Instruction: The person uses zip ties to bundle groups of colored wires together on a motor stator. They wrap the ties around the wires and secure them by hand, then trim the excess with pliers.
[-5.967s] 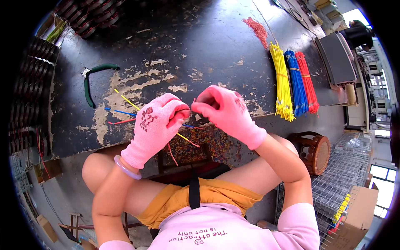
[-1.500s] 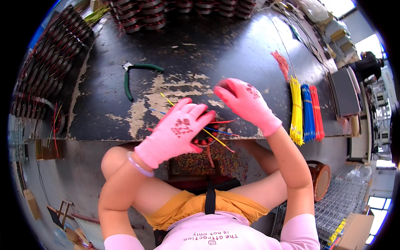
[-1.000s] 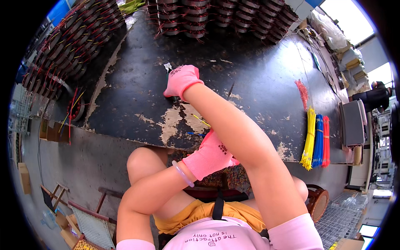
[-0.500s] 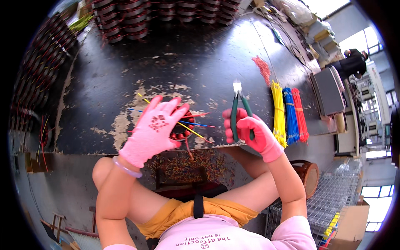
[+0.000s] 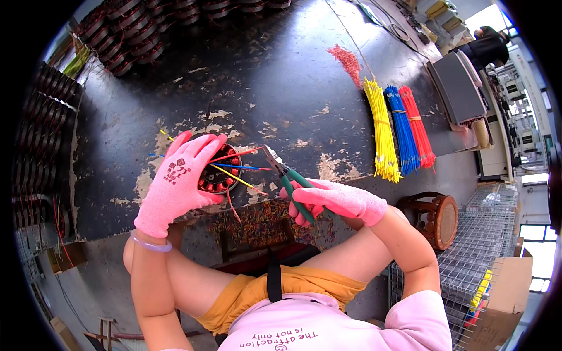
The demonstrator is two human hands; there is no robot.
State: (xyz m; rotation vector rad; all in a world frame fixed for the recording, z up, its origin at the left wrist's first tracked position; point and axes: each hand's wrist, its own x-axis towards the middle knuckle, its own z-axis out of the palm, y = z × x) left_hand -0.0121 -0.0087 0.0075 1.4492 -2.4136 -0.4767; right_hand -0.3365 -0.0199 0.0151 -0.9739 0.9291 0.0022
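Observation:
My left hand (image 5: 175, 178), in a pink glove, grips a small round motor stator (image 5: 218, 185) with red windings near the table's front edge. Its palm hides much of the ring. Out of the stator's right side stick a red wire (image 5: 243, 153), a blue wire (image 5: 243, 168) and a yellow wire (image 5: 243, 180); a short reddish lead (image 5: 233, 206) hangs toward me. Wrapped around green-handled wire cutters (image 5: 300, 190) is my right hand (image 5: 336, 200), also gloved in pink. The jaws are at the red wire's tip; whether they bite it, I cannot tell.
Tied bundles of yellow wires (image 5: 381, 131), blue wires (image 5: 403, 130) and red wires (image 5: 417, 127) lie to the right, below a heap of small red pieces (image 5: 346, 63). Stacked stators (image 5: 126, 35) stand far left. A wooden stool (image 5: 430, 219) and wire cage (image 5: 433, 278) are at right.
The cutters have swung from pointing away from me to pointing left, and the right hand brought their jaws to the red wire. My left hand stays on the stator. The view has shifted.

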